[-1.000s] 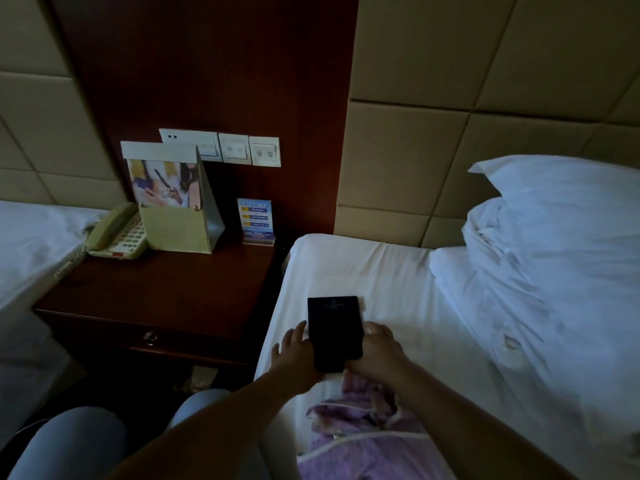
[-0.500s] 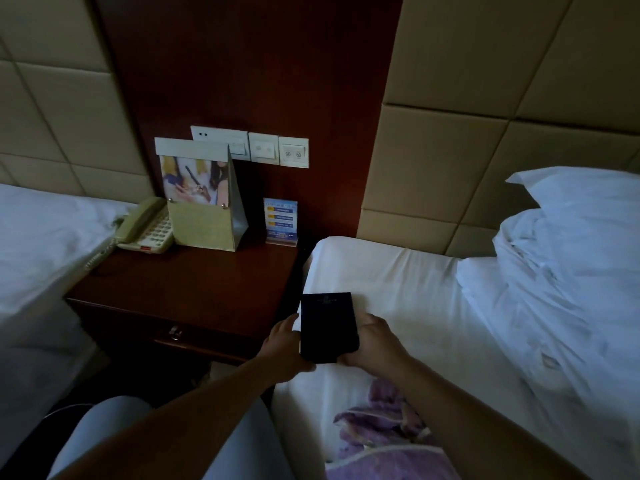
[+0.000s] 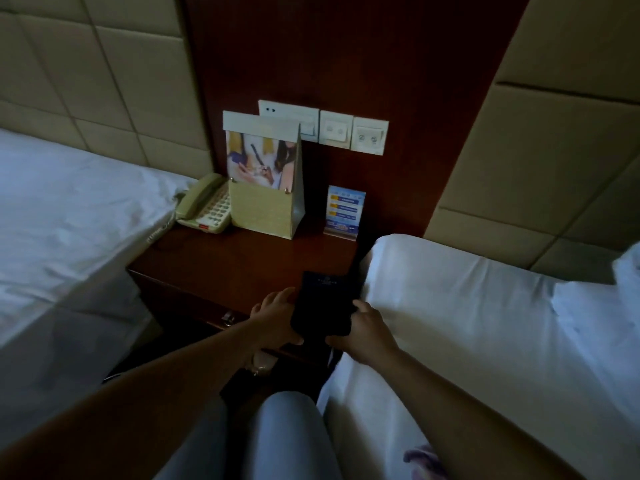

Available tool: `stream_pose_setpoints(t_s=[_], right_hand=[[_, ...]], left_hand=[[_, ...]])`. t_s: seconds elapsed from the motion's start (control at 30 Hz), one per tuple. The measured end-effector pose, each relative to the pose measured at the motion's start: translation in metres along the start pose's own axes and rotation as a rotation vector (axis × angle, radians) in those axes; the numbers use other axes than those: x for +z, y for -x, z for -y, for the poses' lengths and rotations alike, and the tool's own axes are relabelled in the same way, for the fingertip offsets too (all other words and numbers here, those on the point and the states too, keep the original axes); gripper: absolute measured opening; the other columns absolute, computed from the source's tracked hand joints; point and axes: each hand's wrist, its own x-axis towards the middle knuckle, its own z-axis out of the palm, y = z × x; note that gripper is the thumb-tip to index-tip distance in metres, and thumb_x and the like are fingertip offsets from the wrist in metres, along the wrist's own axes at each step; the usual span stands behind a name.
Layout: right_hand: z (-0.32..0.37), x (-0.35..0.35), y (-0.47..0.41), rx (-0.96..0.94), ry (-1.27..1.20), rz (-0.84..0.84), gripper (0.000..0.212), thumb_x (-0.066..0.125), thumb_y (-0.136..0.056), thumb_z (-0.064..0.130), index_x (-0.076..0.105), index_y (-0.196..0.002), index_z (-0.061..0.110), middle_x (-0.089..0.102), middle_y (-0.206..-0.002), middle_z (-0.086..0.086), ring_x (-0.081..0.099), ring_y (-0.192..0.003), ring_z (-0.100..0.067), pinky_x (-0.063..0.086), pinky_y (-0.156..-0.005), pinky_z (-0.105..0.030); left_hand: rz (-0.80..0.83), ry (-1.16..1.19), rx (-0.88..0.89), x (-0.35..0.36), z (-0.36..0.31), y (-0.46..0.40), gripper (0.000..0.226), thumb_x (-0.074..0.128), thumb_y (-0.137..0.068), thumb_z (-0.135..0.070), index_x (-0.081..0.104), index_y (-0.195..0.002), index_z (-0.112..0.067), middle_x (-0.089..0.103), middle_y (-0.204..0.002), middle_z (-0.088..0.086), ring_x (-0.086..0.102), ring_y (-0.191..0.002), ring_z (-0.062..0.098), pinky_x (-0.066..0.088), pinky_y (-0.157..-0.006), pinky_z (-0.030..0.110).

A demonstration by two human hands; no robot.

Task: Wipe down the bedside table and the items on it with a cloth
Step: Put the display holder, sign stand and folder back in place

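A flat black folder (image 3: 323, 301) is gripped on both sides, by my left hand (image 3: 277, 317) and my right hand (image 3: 369, 329), over the front right corner of the dark wooden bedside table (image 3: 225, 261). At the table's back stand a beige telephone (image 3: 204, 206), a tall pale brochure holder (image 3: 265, 183) with a picture on it, and a small blue sign (image 3: 344, 209). A corner of the purple cloth (image 3: 420, 460) lies on the right bed at the bottom edge, apart from both hands.
White beds flank the table: a left bed (image 3: 65, 216) and a right bed (image 3: 485, 323). Wall switches (image 3: 336, 129) sit on the dark panel behind the table. A drawer handle (image 3: 227, 317) shows on the table's front. My knees (image 3: 277, 434) are below.
Both hands have carried the black folder left, off the right bed to above the table's front right corner. The view has swung left, so the purple cloth has nearly left the frame.
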Motion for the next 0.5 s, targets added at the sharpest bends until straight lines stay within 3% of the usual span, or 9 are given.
stream_pose_setpoints(t_s=[0.1,0.27,0.4,0.5], right_hand=[[0.014,0.002,-0.015,0.030,0.101,0.061,0.081,0.069,-0.082,0.063,0.054,-0.141,0.011,0.021,-0.165,-0.006,0.031,-0.144,-0.029,0.043,-0.109,-0.042],[0.014,0.001,-0.035,0.016,0.179,0.122,0.066,0.061,-0.091,0.061,0.055,-0.130,0.009,0.015,-0.167,-0.005,0.027,-0.146,-0.032,0.040,-0.109,-0.045],[0.020,0.002,-0.050,-0.047,0.277,0.025,0.087,0.055,-0.092,0.064,0.024,-0.158,0.015,0.010,-0.169,-0.005,0.016,-0.151,-0.032,0.031,-0.115,-0.046],[0.025,0.011,-0.061,-0.103,0.386,0.144,0.093,0.041,-0.095,0.071,0.000,-0.163,0.022,-0.005,-0.170,-0.004,0.000,-0.155,-0.031,0.016,-0.122,-0.049]], left_hand=[[0.029,-0.013,-0.013,-0.014,0.010,-0.015,0.103,0.078,-0.083,-0.043,0.011,-0.160,-0.036,-0.002,-0.169,-0.007,0.002,-0.155,0.032,0.012,-0.123,0.058],[-0.001,-0.058,-0.004,-0.018,0.025,-0.035,0.087,0.063,-0.094,-0.045,0.008,-0.161,-0.034,0.000,-0.170,-0.006,0.003,-0.155,0.031,0.008,-0.123,0.060],[-0.075,-0.240,0.116,-0.011,0.025,-0.047,0.090,0.049,-0.096,-0.062,0.000,-0.162,-0.027,-0.004,-0.170,-0.003,-0.001,-0.157,0.024,0.006,-0.125,0.054],[-0.038,-0.421,0.222,-0.006,0.021,-0.055,0.090,0.035,-0.097,-0.069,-0.005,-0.162,-0.022,-0.013,-0.170,0.000,-0.006,-0.157,0.020,0.002,-0.126,0.048]])
